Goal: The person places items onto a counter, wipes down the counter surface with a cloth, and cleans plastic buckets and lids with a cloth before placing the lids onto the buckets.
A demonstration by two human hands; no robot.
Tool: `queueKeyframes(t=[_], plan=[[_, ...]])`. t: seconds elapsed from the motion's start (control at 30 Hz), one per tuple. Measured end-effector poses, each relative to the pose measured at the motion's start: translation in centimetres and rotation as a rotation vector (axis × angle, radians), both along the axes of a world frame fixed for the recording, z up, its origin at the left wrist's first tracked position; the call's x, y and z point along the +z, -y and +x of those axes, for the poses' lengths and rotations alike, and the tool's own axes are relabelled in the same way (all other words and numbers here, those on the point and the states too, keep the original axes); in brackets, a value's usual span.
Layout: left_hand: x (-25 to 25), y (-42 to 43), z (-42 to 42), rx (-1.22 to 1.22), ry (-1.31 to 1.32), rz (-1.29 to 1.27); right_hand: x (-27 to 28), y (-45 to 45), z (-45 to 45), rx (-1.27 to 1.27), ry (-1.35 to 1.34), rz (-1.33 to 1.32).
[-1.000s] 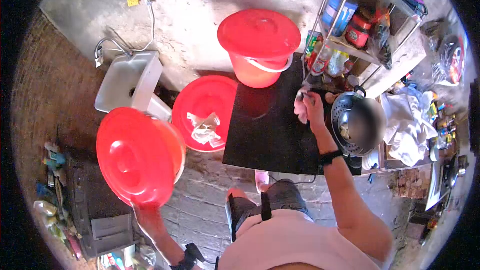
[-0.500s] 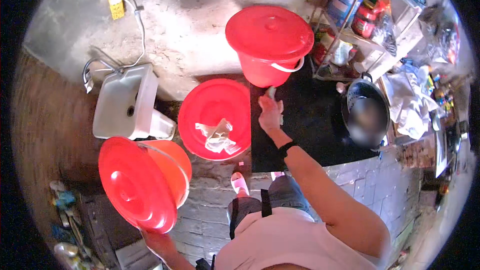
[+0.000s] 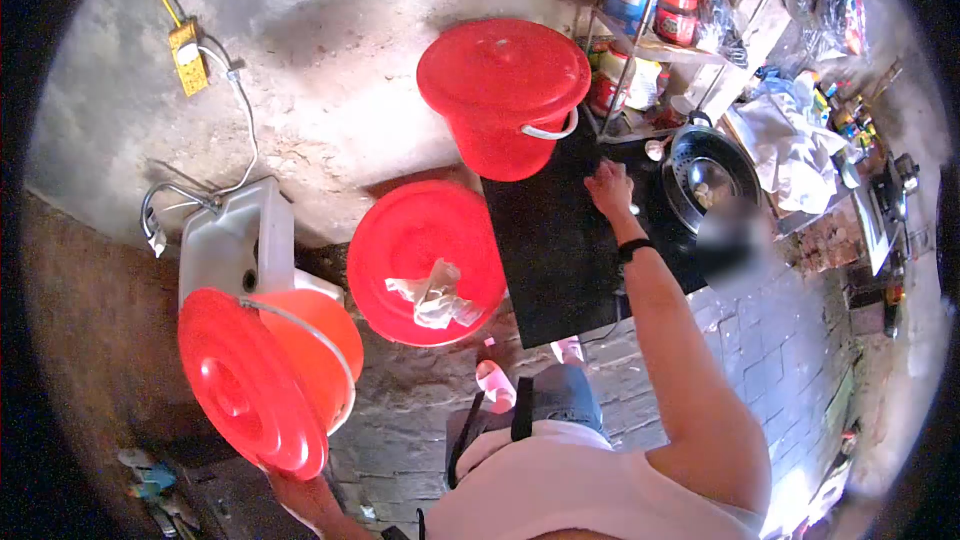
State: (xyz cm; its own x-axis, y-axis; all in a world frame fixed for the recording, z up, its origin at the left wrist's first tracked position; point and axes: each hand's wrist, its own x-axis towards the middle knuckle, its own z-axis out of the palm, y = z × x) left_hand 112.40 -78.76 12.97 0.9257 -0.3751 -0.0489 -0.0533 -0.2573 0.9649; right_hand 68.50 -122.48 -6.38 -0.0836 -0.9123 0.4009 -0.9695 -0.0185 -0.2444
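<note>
Nearest, on the left, the person's left hand (image 3: 305, 502) is at the near edge of a tilted red lid (image 3: 235, 390); its fingers are hidden by the lid, so how firmly they grip cannot be told. The lid lies against an orange-red bucket (image 3: 325, 340) with a pale handle, and whether it rests on the rim is unclear. Farther on, a pair of pink shoes (image 3: 494, 380) shows beside the near edge of a black tabletop (image 3: 555, 270). Left of the tabletop, a round red lid or basin (image 3: 395, 230) bears a crumpled pale wrapping (image 3: 440, 298). The right hand (image 3: 610, 190), with a dark wristband (image 3: 635, 248), is on the right half of the tabletop, fingers curled downward; whether anything sits under them cannot be seen. To its right is a dark wok (image 3: 745, 160), partly blurred, with white cloth (image 3: 790, 155) beyond. At the far side stand a lidded red bucket (image 3: 500, 145) and, farther left, a white sink (image 3: 272, 240). A metal rack (image 3: 680, 49) holds jars at far right; a yellow power block (image 3: 187, 58) hangs on the left wall.
</note>
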Motion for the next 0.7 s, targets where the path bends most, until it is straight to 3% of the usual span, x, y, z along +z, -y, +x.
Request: queueKeyframes(t=[0.03,0.1,0.13,0.17,0.2,0.23,0.27,0.33,0.37,0.43,0.47,0.5,0.53,0.57,0.6,0.63,0.7], plan=[[0.1,-0.2,-0.1,0.015,-0.034,0.001,-1.2,0.6,1.3,0.004,0.011,-0.003],[0.2,-0.5,-0.3,0.046,-0.101,0.002,-3.3,1.2,6.3,-0.046,0.098,0.253],[-0.4,-0.8,0.0,0.018,-0.06,-0.002,-4.8,-0.2,10.3,0.048,0.186,-0.096],[-0.9,-1.2,0.5,-0.042,0.034,0.107,-4.2,-2.7,13.5,0.265,0.046,-0.066],[-1.4,-1.5,1.0,-0.094,0.137,0.216,-5.7,-3.9,18.5,0.205,-0.309,0.199],[-1.9,-1.8,1.5,-0.14,0.243,0.317,-10.7,-6.7,20.2,0.658,-0.245,-0.228],[-2.1,-1.4,2.4,-0.119,0.078,0.216,-6.6,-10.9,23.1,0.86,0.071,0.204],[-1.9,0.1,3.6,-0.118,-0.072,0.101,0.9,-13.3,25.0,1.015,0.413,0.609],[-1.8,0.6,3.4,-0.087,-0.137,-0.103,2.0,-13.0,24.0,1.082,0.486,0.682],[-0.8,0.6,1.3,-0.06,-0.217,-0.273,1.0,-9.5,18.3,0.899,0.403,0.252],[0.4,1.3,-0.5,-0.111,0.292,0.107,2.8,-8.2,15.5,0.768,0.36,0.064],[0.9,2.0,-1.2,-0.154,0.806,0.475,5.5,-5.3,11.5,0.638,0.206,0.082],[0.3,1.0,-0.1,-0.153,0.805,0.469,5.2,-2.4,7.0,0.548,0.043,-0.03],[-0.2,-0.8,1.6,-0.119,0.07,-0.064,2.8,-0.7,3.4,0.338,0.297,-0.083],[-1.0,-2.4,3.0,-0.068,-0.672,-0.583,-0.3,-0.8,0.4,0.215,0.185,0.042],[-0.9,-2.6,2.6,-0.07,-0.67,-0.575,-3.0,-1.0,-1.3,0.087,0.075,0.171],[-0.4,-1.6,1.1,-0.098,-0.688,-0.614,-4.8,-5.6,2.3,0.255,0.148,0.168]])
